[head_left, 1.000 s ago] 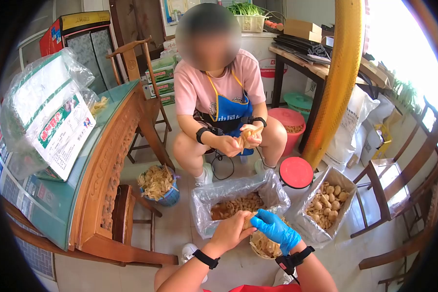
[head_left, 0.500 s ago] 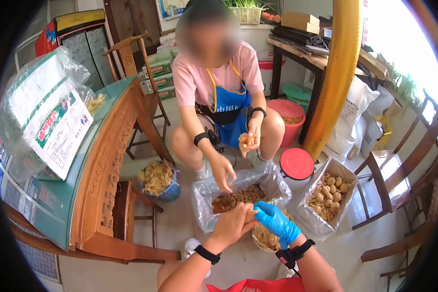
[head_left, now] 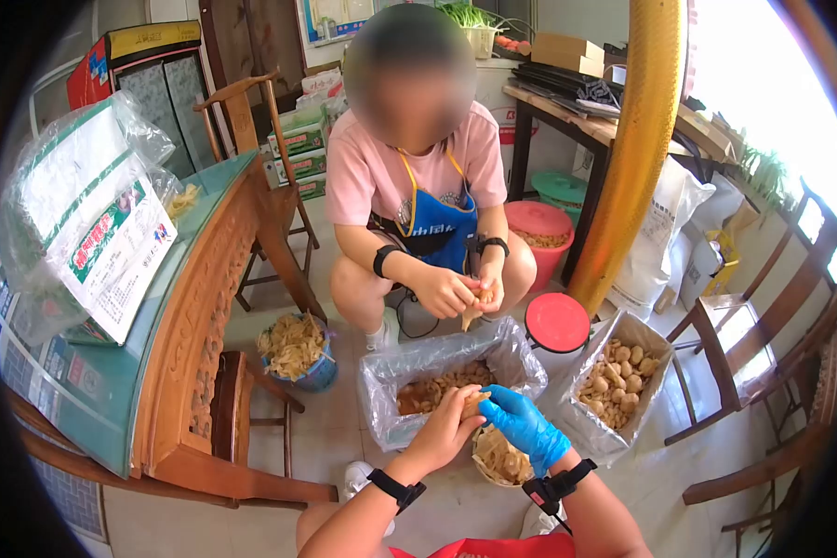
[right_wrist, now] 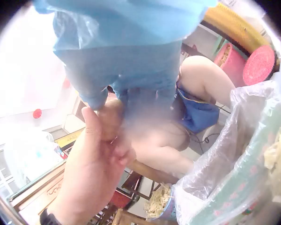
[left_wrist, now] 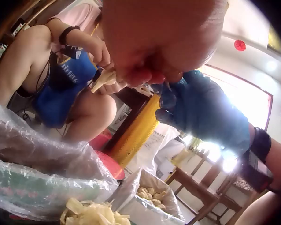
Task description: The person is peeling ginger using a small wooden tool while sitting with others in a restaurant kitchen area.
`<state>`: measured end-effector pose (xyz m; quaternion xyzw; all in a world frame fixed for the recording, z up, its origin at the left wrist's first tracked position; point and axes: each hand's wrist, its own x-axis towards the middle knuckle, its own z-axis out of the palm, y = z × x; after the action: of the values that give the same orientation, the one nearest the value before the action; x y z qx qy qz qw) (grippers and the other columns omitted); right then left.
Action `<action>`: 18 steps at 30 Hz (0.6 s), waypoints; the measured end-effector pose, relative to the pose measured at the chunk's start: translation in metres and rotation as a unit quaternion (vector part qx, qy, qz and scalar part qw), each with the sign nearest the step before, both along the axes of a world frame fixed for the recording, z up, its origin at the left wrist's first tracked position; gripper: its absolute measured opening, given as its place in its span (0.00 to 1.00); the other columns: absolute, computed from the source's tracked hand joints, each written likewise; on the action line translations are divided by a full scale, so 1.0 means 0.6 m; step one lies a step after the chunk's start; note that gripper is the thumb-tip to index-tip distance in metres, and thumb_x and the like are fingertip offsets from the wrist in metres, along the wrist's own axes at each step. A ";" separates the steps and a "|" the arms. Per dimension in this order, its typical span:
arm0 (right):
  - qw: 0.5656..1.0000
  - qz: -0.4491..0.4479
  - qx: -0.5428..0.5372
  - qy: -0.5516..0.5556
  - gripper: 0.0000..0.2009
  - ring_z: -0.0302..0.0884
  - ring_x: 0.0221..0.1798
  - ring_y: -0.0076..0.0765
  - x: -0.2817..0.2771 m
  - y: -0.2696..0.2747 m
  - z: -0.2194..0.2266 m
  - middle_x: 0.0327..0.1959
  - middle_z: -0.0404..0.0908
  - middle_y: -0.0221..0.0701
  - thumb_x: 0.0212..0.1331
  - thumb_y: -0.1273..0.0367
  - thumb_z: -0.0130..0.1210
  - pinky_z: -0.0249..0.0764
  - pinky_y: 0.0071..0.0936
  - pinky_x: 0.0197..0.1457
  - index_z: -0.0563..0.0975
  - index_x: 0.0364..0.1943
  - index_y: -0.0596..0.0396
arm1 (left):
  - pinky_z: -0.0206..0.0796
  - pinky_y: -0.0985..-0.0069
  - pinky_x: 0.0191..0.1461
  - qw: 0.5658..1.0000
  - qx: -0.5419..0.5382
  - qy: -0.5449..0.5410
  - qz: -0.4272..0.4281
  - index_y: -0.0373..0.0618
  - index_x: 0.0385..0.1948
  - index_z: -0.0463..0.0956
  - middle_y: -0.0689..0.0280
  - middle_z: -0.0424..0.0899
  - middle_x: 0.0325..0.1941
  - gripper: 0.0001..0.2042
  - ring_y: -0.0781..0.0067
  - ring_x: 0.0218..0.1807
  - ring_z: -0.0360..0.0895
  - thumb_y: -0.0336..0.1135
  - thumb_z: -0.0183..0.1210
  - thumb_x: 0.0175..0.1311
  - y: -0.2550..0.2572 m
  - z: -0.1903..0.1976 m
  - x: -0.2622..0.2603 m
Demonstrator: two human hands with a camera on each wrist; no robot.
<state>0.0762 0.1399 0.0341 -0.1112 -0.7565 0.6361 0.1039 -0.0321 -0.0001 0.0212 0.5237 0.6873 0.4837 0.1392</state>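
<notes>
A pale tan, root-like piece (head_left: 475, 404) is between my two hands, above the near edge of a plastic-lined box (head_left: 381, 372). My bare left hand (head_left: 445, 430) grips it with curled fingers. My right hand (head_left: 525, 430), in a blue glove, pinches its other side; in the right wrist view the gloved fingers (right_wrist: 126, 93) meet the piece (right_wrist: 110, 119). Similar small pieces (head_left: 432, 389) lie in the lined box. Below my hands is a round container of pale peelings (head_left: 502, 458). The left wrist view hides the held piece behind my left hand (left_wrist: 161, 37).
Opposite, a person in a blue apron (head_left: 437, 223) holds another piece. A lined box of pale pieces (head_left: 623, 379) and a red-lidded bucket (head_left: 557, 322) stand right. Left are a blue basket of peelings (head_left: 294, 349), a stool (head_left: 234, 405) and a glass-topped table (head_left: 209, 191).
The person opposite reached toward the lined box, then drew that hand back to the other hand, where both now hold a piece. My hands stay together on their piece.
</notes>
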 end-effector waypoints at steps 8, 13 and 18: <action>0.995 -0.021 0.097 0.016 0.21 0.75 0.38 0.37 -0.003 -0.003 -0.007 0.35 0.78 0.43 0.65 0.55 0.48 0.70 0.32 0.44 0.71 0.48 0.62 | 0.59 0.70 0.59 0.996 0.028 -0.085 -0.006 0.40 0.59 0.61 0.56 0.69 0.56 0.20 0.62 0.56 0.68 0.39 0.48 0.68 0.003 -0.009 -0.001; 0.990 -0.051 0.106 0.073 0.25 0.75 0.43 0.39 -0.003 -0.007 -0.016 0.43 0.77 0.44 0.62 0.56 0.51 0.71 0.32 0.46 0.67 0.56 0.60 | 0.60 0.71 0.59 0.995 0.071 -0.065 0.009 0.41 0.58 0.63 0.56 0.71 0.55 0.20 0.65 0.55 0.70 0.33 0.52 0.65 0.010 -0.007 -0.001; 0.989 -0.044 0.136 -0.030 0.28 0.74 0.39 0.41 0.015 -0.015 0.024 0.43 0.77 0.43 0.57 0.59 0.58 0.72 0.30 0.46 0.66 0.61 0.50 | 0.70 0.77 0.41 0.981 0.061 -0.180 0.033 0.41 0.55 0.65 0.60 0.79 0.44 0.21 0.72 0.39 0.77 0.26 0.57 0.59 0.006 -0.014 0.009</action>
<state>0.0854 0.1311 0.0484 -0.1486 -0.8332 0.5182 0.1234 -0.0265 0.0036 0.0127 0.4127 0.6373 0.6151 0.2124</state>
